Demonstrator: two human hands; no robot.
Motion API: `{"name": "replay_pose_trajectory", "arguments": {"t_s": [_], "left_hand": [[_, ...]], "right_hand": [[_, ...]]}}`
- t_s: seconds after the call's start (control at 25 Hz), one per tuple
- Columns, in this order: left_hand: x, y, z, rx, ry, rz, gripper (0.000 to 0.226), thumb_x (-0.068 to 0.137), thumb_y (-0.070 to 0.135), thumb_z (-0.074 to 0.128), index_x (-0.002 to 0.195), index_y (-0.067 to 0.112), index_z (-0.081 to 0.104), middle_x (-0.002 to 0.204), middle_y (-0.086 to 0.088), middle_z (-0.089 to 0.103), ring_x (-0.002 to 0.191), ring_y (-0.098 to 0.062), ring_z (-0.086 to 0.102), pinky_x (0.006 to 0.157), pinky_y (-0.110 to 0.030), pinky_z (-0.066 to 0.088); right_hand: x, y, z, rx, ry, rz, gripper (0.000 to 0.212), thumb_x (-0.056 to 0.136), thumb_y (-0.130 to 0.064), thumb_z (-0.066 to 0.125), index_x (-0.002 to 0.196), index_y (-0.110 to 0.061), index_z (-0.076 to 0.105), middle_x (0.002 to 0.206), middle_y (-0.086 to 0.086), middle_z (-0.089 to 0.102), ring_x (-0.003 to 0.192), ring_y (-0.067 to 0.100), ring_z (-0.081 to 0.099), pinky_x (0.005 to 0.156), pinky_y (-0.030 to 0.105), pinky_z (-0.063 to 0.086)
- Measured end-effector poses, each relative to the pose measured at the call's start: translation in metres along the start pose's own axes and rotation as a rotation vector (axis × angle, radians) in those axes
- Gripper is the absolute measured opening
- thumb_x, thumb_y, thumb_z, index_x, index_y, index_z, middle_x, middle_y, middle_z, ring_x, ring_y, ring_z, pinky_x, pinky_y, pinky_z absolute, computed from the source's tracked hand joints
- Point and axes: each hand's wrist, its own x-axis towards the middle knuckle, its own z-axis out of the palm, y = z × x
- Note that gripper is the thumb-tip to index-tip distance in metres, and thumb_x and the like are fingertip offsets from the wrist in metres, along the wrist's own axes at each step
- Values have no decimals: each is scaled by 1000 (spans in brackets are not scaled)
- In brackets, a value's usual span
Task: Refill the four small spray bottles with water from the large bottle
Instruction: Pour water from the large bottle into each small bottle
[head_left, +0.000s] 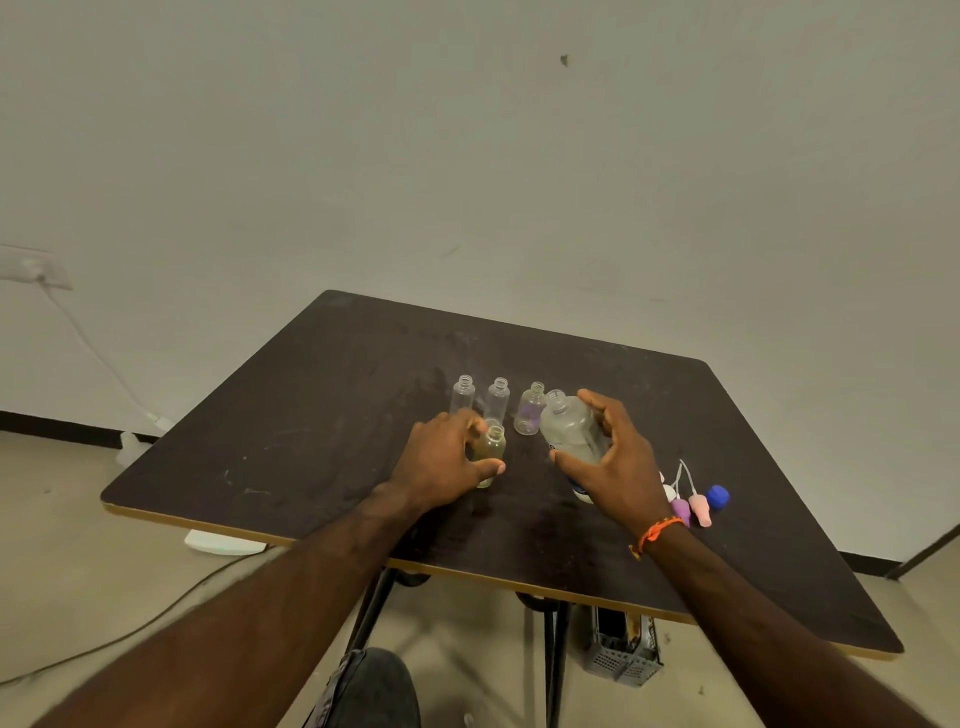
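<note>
Head view: left hand (447, 457) grips yellowish small bottle (491, 452), near of three uncapped others. Right hand (615, 457) wraps large bottle (569, 434), tilted left, open. Judgement: steady the small neck, align mouths closely, pour slowly.

We see a dark bench (322, 415) against a pale wall (467, 156), a beige floor (78, 571), and a cable (88, 343) hanging from a socket (31, 267).

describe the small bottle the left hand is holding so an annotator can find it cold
On the dark table, find the left hand. It holds a small uncapped bottle, nearer than the other three; it alone is yellowish.
</note>
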Motion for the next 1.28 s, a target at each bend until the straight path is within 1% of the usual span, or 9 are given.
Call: {"name": "replay_pose_trajectory", "arguments": {"t_s": [0.08, 0.16, 0.28, 0.4, 0.48, 0.68, 0.88, 1.28], "left_hand": [[1, 1, -4, 119, -14, 41, 51, 82, 56, 81, 120, 28, 62, 113, 9, 67, 111, -14, 59, 104, -40, 41], [1, 2, -7, 184, -43, 60, 52, 85, 55, 78, 128, 30, 60, 119, 6, 67, 118, -16, 56, 109, -42, 37], [0, 4, -10, 208, -52, 94, 55, 88, 53, 77, 135, 32, 58, 124, 3, 66, 123, -17, 53, 112, -43, 34], [-1, 2, -11, 229, -60, 126, 56, 88, 53, 76, 137, 32, 58, 129, 2, 65, 126, -17, 52, 114, -44, 34], [-1, 0, -12, 243, -68, 137, 56, 88, 54, 75, 138, 34, 58, 129, 1, 65, 126, -17, 52, 114, -44, 33], [-1, -1, -14, 284, -77, 176, 55, 88, 55, 73, 138, 36, 59, 126, 2, 67, 124, -17, 52, 111, -44, 34], [0, -3, -12, 303, -80, 191, 54, 89, 56, 71, 139, 38, 58, 123, 4, 68, 122, -16, 52, 107, -42, 35], [2, -2, -11, 321, -98, 195, 55, 91, 55, 70, 141, 37, 57, 129, 0, 67, 125, -17, 52, 110, -43, 35]], "right_hand": [[2, 2, 3, -124, -43, -33, 75, 68, -49, 76, 135, -50, 43, 127, -19, 58, 113, 11, 57, 101, 47, 48], [1, 5, 6, -236, -111, -42, 76, 67, -53, 70, 137, -54, 39, 128, -15, 60, 113, 15, 57, 102, 52, 43], [-1, 4, 8, -347, -178, -49, 77, 70, -47, 71, 140, -51, 40, 133, -9, 59, 119, 20, 53, 106, 51, 35], [0, 3, 9, -406, -211, -52, 78, 75, -39, 78, 143, -46, 42, 137, -6, 57, 123, 20, 49, 108, 49, 29], [1, 3, 8, -434, -227, -62, 79, 75, -38, 79, 144, -45, 41, 140, -6, 56, 127, 21, 47, 109, 49, 26], [4, 2, 9, -468, -240, -80, 81, 75, -38, 80, 146, -41, 41, 142, -6, 55, 129, 22, 46, 108, 51, 27], [3, 4, 9, -526, -243, -106, 81, 76, -39, 79, 147, -42, 40, 145, -7, 52, 131, 22, 43, 108, 50, 25], [4, 7, 5, -587, -244, -111, 83, 76, -40, 78, 148, -43, 37, 147, -8, 50, 133, 21, 40, 108, 49, 22]]}}
